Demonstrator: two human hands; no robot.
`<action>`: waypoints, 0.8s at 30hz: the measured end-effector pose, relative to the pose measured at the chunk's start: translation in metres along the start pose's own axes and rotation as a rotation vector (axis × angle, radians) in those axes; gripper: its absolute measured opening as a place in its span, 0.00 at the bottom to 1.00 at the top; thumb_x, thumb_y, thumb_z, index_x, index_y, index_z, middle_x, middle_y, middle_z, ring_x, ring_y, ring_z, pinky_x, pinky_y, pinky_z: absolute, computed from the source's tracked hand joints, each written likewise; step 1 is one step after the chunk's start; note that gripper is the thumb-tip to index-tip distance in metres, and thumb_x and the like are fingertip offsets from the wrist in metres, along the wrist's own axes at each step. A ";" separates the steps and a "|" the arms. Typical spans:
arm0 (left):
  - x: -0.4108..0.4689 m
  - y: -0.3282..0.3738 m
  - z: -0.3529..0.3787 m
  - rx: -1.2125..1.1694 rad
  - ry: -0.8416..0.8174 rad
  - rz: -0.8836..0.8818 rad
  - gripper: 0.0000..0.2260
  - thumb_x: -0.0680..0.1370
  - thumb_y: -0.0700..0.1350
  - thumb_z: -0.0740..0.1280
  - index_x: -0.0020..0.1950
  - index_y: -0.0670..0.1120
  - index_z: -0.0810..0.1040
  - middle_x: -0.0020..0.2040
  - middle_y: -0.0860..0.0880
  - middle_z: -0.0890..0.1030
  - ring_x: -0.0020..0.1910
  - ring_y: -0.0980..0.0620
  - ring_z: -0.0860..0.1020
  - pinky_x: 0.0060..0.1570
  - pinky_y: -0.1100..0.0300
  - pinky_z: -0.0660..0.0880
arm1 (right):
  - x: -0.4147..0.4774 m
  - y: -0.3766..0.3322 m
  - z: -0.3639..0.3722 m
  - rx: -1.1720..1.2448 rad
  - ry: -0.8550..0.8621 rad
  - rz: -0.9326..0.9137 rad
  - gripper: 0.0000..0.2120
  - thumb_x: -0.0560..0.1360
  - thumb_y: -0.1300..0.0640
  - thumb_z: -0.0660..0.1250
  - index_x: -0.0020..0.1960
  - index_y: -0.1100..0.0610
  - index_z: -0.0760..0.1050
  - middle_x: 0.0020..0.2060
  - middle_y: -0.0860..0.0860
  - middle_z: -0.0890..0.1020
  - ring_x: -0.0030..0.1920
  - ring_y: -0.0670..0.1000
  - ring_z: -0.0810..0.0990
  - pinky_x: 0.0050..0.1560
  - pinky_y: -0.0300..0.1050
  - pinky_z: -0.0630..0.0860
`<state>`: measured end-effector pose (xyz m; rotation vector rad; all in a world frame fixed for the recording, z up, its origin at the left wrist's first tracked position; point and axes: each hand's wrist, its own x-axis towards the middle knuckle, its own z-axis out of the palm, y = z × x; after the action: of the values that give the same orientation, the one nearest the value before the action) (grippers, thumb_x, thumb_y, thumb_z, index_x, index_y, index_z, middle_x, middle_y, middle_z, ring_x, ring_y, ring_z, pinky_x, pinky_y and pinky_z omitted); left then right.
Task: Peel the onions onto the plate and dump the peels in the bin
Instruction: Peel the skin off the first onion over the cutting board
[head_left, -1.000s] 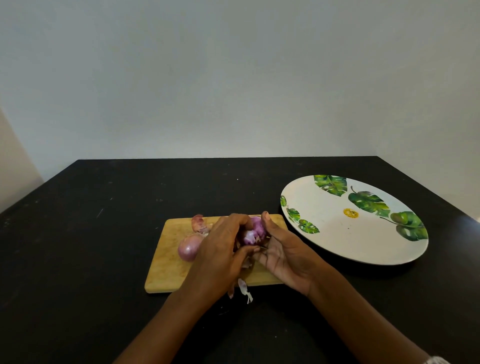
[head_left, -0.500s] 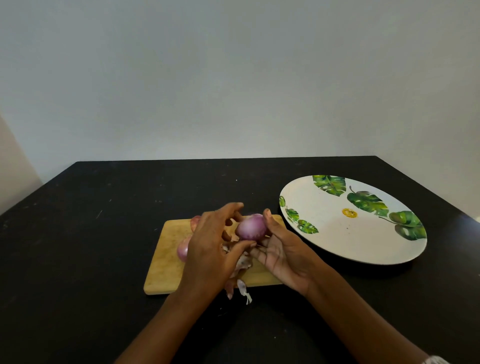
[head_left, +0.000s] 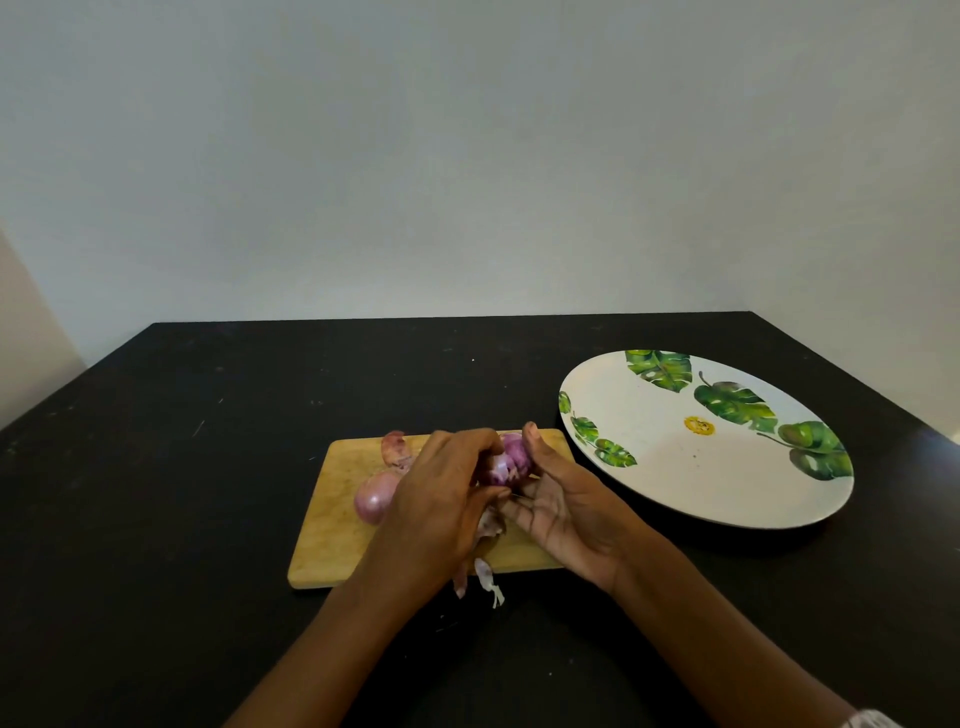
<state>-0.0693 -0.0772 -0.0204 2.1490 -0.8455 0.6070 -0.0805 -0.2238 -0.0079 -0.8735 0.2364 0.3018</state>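
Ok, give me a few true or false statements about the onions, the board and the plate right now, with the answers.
1. The left hand and the right hand both hold one purple onion over the wooden cutting board. True.
2. The leaf-print plate already holds a peeled onion. False: no onion lies on it.
3. A second onion lies on the board, left of the hands. True.
4. The plate stands left of the board. False: it stands to the board's right, on the black table.
5. Peel scraps lie at the board's near edge. True.
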 end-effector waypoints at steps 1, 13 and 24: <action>0.000 0.000 -0.001 -0.005 -0.012 0.003 0.14 0.74 0.47 0.64 0.56 0.59 0.66 0.47 0.66 0.67 0.51 0.68 0.68 0.42 0.71 0.68 | 0.000 0.000 0.000 -0.005 -0.001 0.004 0.28 0.68 0.48 0.70 0.62 0.64 0.73 0.55 0.62 0.82 0.55 0.58 0.83 0.52 0.48 0.82; -0.002 0.000 0.001 0.087 0.140 0.128 0.10 0.73 0.43 0.64 0.53 0.50 0.71 0.45 0.56 0.73 0.45 0.66 0.66 0.49 0.80 0.64 | -0.005 0.000 0.004 0.054 -0.014 -0.053 0.16 0.77 0.50 0.65 0.54 0.63 0.77 0.47 0.62 0.85 0.46 0.54 0.86 0.49 0.46 0.82; -0.003 -0.001 0.000 0.067 0.157 0.117 0.06 0.74 0.43 0.62 0.49 0.50 0.73 0.43 0.58 0.72 0.45 0.66 0.67 0.46 0.77 0.65 | 0.005 -0.012 -0.009 0.423 0.127 -0.180 0.25 0.74 0.51 0.68 0.66 0.64 0.70 0.58 0.63 0.79 0.54 0.58 0.82 0.45 0.50 0.83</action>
<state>-0.0707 -0.0758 -0.0223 2.0900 -0.8800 0.8634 -0.0722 -0.2368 -0.0065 -0.4902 0.3235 0.0240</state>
